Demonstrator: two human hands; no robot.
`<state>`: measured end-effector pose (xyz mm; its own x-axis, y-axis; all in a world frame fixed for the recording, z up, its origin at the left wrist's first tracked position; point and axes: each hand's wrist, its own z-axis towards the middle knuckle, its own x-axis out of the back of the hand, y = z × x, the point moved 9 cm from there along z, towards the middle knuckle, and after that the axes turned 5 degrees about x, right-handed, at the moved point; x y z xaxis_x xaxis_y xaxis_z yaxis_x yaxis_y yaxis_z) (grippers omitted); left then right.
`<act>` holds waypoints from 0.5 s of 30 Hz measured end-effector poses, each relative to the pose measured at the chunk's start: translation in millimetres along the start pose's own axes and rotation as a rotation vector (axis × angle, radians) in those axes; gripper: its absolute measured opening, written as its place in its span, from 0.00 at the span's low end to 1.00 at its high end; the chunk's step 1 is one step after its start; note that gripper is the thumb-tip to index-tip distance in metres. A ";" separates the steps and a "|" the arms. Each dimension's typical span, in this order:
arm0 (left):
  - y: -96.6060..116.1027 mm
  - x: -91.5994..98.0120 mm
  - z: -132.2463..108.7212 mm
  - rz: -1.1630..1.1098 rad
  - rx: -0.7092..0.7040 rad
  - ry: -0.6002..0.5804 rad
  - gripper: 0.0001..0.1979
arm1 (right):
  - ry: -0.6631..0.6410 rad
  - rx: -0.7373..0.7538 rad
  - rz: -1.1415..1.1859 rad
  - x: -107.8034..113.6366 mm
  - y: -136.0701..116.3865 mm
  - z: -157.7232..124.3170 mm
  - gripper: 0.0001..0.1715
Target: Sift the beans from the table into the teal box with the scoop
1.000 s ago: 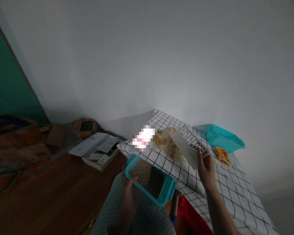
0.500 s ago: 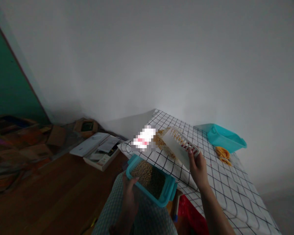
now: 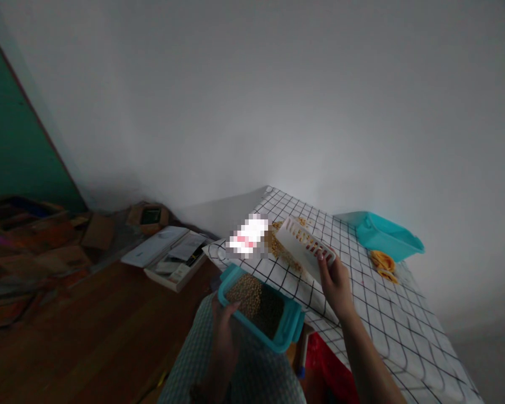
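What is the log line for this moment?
left hand: holds blue tub, beans inside; right hand: holds white basket near loose grains; blue bin: on table

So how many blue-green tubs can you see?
2. A rectangular turquoise plastic tub is held in the left hand. A second turquoise plastic tub sits on the white, black-lined tablecloth, near a crumpled yellow bundle. More might be hidden.
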<state>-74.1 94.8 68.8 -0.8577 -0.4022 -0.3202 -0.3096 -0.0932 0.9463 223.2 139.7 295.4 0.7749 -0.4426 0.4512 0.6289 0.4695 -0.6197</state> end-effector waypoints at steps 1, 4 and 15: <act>-1.1 0.8 0.0 0.008 0.043 0.011 0.10 | -0.008 -0.001 -0.009 -0.8 0.9 -0.3 0.24; -2.9 5.4 0.1 0.005 0.119 0.053 0.08 | -0.035 0.011 -0.007 -3.1 1.4 -1.0 0.24; -22.7 16.6 5.7 0.110 -0.096 -0.004 0.16 | -0.099 0.020 0.066 -12.2 5.9 0.6 0.27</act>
<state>-83.7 95.4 41.7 -0.8861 -0.4112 -0.2139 -0.1729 -0.1349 0.9756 217.5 148.3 286.6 0.8167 -0.3329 0.4713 0.5763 0.5109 -0.6378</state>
